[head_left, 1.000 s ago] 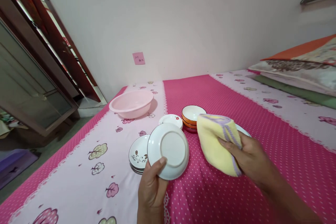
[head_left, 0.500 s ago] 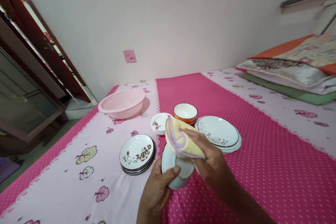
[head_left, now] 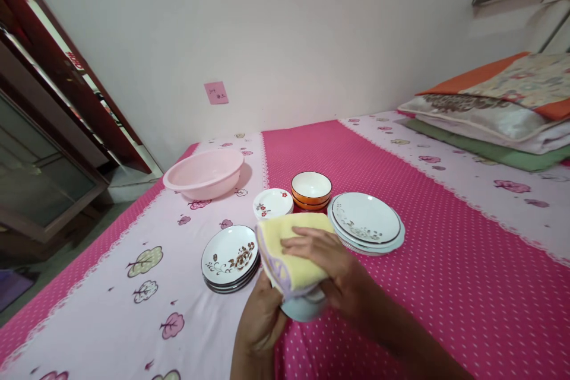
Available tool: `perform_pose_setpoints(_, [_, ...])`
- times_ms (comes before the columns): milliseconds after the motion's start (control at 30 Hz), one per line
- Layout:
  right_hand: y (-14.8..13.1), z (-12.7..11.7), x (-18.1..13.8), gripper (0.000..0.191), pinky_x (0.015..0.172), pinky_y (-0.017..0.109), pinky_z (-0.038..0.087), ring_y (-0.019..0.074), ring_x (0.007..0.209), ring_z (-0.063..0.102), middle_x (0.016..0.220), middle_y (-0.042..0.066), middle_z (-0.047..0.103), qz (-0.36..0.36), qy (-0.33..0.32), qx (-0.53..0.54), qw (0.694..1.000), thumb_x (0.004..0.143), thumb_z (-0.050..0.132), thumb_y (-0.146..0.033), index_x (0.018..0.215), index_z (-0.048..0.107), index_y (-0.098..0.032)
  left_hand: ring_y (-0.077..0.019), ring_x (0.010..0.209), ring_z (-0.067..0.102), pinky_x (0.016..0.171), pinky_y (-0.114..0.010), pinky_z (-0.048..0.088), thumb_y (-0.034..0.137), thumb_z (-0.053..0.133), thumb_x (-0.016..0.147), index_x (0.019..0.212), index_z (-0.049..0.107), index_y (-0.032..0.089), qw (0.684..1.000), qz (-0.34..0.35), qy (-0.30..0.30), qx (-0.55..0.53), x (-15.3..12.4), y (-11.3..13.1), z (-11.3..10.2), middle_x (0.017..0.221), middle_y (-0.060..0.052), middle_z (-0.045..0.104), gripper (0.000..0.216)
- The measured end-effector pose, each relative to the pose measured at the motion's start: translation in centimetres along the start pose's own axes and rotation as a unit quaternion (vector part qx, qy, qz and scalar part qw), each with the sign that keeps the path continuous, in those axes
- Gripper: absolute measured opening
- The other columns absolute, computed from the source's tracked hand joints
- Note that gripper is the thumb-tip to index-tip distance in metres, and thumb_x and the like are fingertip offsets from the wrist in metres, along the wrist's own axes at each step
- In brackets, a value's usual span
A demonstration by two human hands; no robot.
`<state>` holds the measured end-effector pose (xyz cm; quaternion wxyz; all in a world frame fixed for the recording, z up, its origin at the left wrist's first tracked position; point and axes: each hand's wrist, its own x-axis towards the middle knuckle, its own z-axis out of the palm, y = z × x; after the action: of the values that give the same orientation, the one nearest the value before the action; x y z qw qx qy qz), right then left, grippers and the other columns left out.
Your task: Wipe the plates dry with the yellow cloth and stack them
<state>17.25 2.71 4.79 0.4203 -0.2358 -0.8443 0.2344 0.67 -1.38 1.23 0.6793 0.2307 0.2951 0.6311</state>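
Note:
My left hand (head_left: 262,316) grips the left edge of a white plate (head_left: 305,307), which is tilted with its underside towards me. Over its upper part lies a folded yellow cloth (head_left: 279,230) with a lilac edge. My right hand (head_left: 333,258) presses the cloth against the plate, fingers stretched across the fabric and thumb low at the plate's right side. The cloth hides most of the plate. Just left of my hands is a stack of dark-rimmed plates (head_left: 225,258) with a brown flower pattern.
Beyond my hands stand small red-flowered plates (head_left: 272,202), orange bowls (head_left: 310,187) and larger stacked plates (head_left: 366,218). A pink basin (head_left: 207,175) sits at the back left of the patterned bedspread (head_left: 445,285). Folded bedding (head_left: 494,116) lies at the right, by the wall.
The cloth has spread from a bunched fold to lie flat over the plate. My right hand has shifted left and flattened on it. The left hand keeps its hold.

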Motion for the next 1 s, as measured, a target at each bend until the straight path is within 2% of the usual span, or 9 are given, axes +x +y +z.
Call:
perform_pose_setpoints(133, [1.7, -0.9, 0.2, 0.065, 0.116, 0.047, 0.043, 0.0263, 0.137, 0.057, 0.141, 0.007, 0.068, 0.088, 0.085, 0.04, 0.992, 0.076, 0.045, -0.002, 0.135, 0.065, -0.021, -0.0321, 0.121, 0.069, 0.113, -0.046, 0.048, 0.01, 0.083, 0.077, 0.146, 0.057, 0.019, 1.0, -0.006, 0.002, 0.003, 0.1, 0.2, -0.7, 0.122, -0.012, 0.078, 0.074])
perform_pose_setpoints(200, [2.1, -1.2, 0.3, 0.062, 0.111, 0.046, 0.048, 0.0276, 0.13, 0.062, 0.137, 0.008, 0.07, 0.145, 0.094, 0.059, 0.983, 0.078, 0.046, -0.005, 0.134, 0.066, -0.021, -0.0301, 0.125, 0.067, 0.119, -0.044, 0.043, 0.017, 0.078, 0.085, 0.152, 0.053, 0.022, 0.999, 0.011, 0.023, -0.029, 0.4, 0.3, -1.1, 0.123, -0.011, 0.078, 0.071])
perform_pose_setpoints(267, [2.3, -1.3, 0.3, 0.056, 0.105, 0.045, 0.051, 0.0285, 0.121, 0.067, 0.132, 0.009, 0.072, 0.169, 0.092, 0.066, 0.979, 0.081, 0.049, -0.009, 0.132, 0.069, -0.02, -0.0272, 0.131, 0.064, 0.123, -0.041, 0.037, 0.029, 0.067, 0.097, 0.153, 0.051, 0.024, 0.996, 0.028, 0.033, -0.079, 0.8, 0.3, -1.3, 0.13, -0.009, 0.076, 0.059])
perform_pose_setpoints(400, [2.2, -1.0, 0.3, 0.044, 0.1, 0.043, 0.053, 0.0285, 0.111, 0.07, 0.124, 0.01, 0.075, 0.158, 0.085, 0.047, 0.983, 0.087, 0.053, -0.016, 0.127, 0.071, -0.019, -0.0252, 0.136, 0.059, 0.126, -0.04, 0.031, 0.051, 0.047, 0.105, 0.151, 0.054, 0.024, 0.99, 0.049, 0.016, -0.134, 1.6, 0.2, -1.3, 0.134, -0.01, 0.072, 0.054])
perform_pose_setpoints(533, [1.1, -0.2, 0.4, 0.032, 0.092, 0.039, 0.053, 0.0269, 0.103, 0.07, 0.115, 0.008, 0.076, 0.156, 0.061, 0.043, 0.985, 0.094, 0.052, -0.018, 0.118, 0.072, -0.02, -0.0262, 0.13, 0.065, 0.124, -0.042, 0.035, 0.057, 0.044, 0.103, 0.148, 0.058, 0.026, 0.983, 0.079, 0.086, -0.145, 1.9, 0.3, -1.1, 0.133, -0.009, 0.072, 0.056])
perform_pose_setpoints(633, [0.0, 0.9, 0.4, 0.029, 0.091, 0.039, 0.054, 0.027, 0.102, 0.069, 0.113, 0.009, 0.076, 0.169, 0.042, 0.041, 0.984, 0.095, 0.051, -0.016, 0.115, 0.072, -0.02, -0.0259, 0.124, 0.069, 0.118, -0.04, 0.042, 0.059, 0.044, 0.103, 0.145, 0.062, 0.026, 0.974, 0.076, 0.11, -0.185, 2.1, 0.5, -1.1, 0.133, -0.009, 0.073, 0.056])
perform_pose_setpoints(800, [-1.0, 3.5, -0.3, 0.047, 0.105, 0.045, 0.049, 0.0294, 0.12, 0.061, 0.13, 0.013, 0.069, 0.133, 0.036, 0.006, 0.99, 0.09, 0.049, -0.007, 0.133, 0.064, -0.017, -0.0258, 0.116, 0.072, 0.111, -0.041, 0.05, 0.059, 0.04, 0.104, 0.14, 0.066, 0.022, 0.963, 0.074, 0.142, -0.216, 2.1, 0.6, -0.6, 0.129, -0.013, 0.075, 0.058])
perform_pose_setpoints(900, [-1.1, 4.7, -0.5, 0.058, 0.113, 0.046, 0.042, 0.0281, 0.13, 0.054, 0.14, 0.011, 0.065, 0.097, 0.045, -0.009, 0.994, 0.085, 0.051, -0.004, 0.142, 0.059, -0.018, -0.0265, 0.115, 0.073, 0.111, -0.042, 0.05, 0.055, 0.035, 0.107, 0.138, 0.066, 0.014, 0.963, 0.038, 0.137, -0.231, 1.9, 0.4, 0.4, 0.121, -0.017, 0.078, 0.06])
perform_pose_setpoints(1000, [-1.3, 5.2, -0.4, 0.065, 0.114, 0.047, 0.04, 0.0279, 0.135, 0.049, 0.148, 0.007, 0.06, 0.068, 0.026, -0.032, 0.997, 0.081, 0.053, -0.004, 0.143, 0.059, -0.022, -0.0252, 0.109, 0.075, 0.106, -0.04, 0.055, 0.047, 0.029, 0.109, 0.14, 0.063, 0.012, 0.959, -0.003, 0.122, -0.254, 1.7, 0.1, 0.7, 0.11, -0.017, 0.079, 0.058])
